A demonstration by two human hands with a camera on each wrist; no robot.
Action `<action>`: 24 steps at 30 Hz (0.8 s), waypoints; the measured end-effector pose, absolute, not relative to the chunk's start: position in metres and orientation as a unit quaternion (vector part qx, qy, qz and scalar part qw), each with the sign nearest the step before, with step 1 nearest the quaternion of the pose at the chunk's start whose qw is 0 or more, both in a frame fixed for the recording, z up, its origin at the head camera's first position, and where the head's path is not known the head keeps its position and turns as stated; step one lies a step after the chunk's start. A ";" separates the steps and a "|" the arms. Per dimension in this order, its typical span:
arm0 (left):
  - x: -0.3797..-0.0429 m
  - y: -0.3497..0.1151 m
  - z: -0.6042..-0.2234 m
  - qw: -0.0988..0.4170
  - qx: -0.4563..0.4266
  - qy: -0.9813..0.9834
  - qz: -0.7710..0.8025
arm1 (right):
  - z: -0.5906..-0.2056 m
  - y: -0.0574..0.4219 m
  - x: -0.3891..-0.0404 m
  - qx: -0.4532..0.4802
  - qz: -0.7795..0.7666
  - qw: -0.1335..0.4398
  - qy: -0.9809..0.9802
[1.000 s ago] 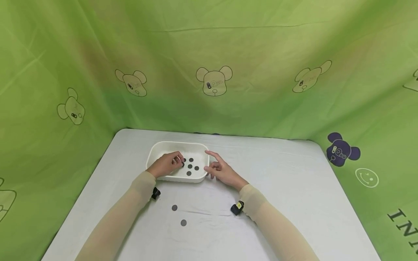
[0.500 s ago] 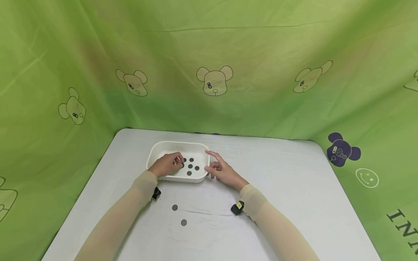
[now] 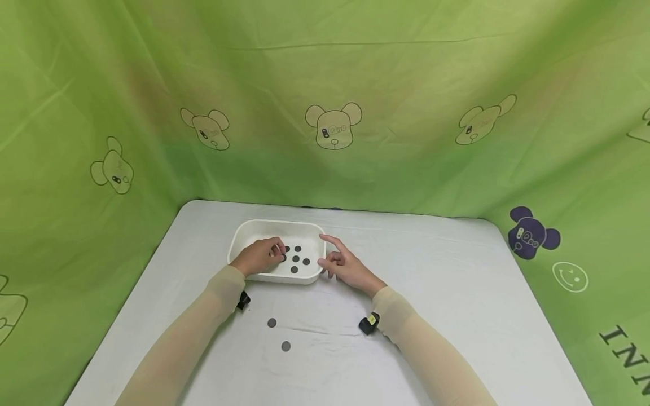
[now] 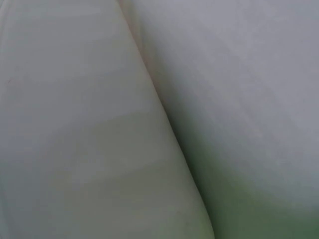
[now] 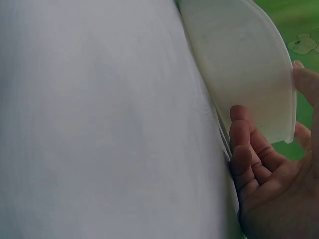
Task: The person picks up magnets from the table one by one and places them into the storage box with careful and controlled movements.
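In the head view a white plastic tray [image 3: 304,226] stands on the table, with several small dark discs [image 3: 296,259] lying flat on its floor. My left hand [image 3: 260,255] reaches over the near rim into the tray and pinches one dark disc [image 3: 284,257] between thumb and fingertips. At the tray's right end my right hand [image 3: 348,269] rests against the rim, thumb and index finger spread apart. The right wrist view shows the right hand's other fingers [image 5: 240,132] loosely bent beside the tray's outer wall [image 5: 239,64].
Two more dark discs [image 3: 286,346] lie on the white-covered table [image 3: 431,270] in front of the tray. Green cloth [image 3: 406,73] printed with bear heads hangs behind and at both sides. The left wrist view shows only blurred pale surfaces.
The left fingertips and the pinched disc shift very slightly. The right hand, the tray and the other discs stay where they are.
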State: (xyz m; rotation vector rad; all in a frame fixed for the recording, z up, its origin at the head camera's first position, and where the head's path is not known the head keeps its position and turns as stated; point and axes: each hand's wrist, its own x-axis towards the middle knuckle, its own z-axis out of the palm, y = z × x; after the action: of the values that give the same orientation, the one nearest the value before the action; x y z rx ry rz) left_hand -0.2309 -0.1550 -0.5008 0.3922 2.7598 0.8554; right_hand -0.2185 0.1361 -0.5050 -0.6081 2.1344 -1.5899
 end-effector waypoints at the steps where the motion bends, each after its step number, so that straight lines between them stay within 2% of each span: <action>1: -0.231 -0.155 -0.501 0.112 0.134 0.941 0.290 | -0.505 0.136 -0.218 -0.219 -0.571 0.204 0.764; 11: -0.229 -0.154 -0.498 0.113 0.135 0.942 0.286 | -0.516 0.136 -0.224 -0.219 -0.573 0.209 0.762; 16: -0.229 -0.154 -0.497 0.112 0.136 0.941 0.289 | -0.532 0.137 -0.230 -0.218 -0.565 0.196 0.771; 24: -0.227 -0.156 -0.496 0.101 0.127 0.934 0.317 | -0.534 0.136 -0.228 -0.218 -0.568 0.178 0.773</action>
State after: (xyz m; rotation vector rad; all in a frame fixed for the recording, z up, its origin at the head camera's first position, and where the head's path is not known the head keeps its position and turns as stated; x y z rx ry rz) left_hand -0.2274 -0.1563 -0.4956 0.3764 2.7610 0.9369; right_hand -0.2284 0.1363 -0.5343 -0.6171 2.1878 -1.6059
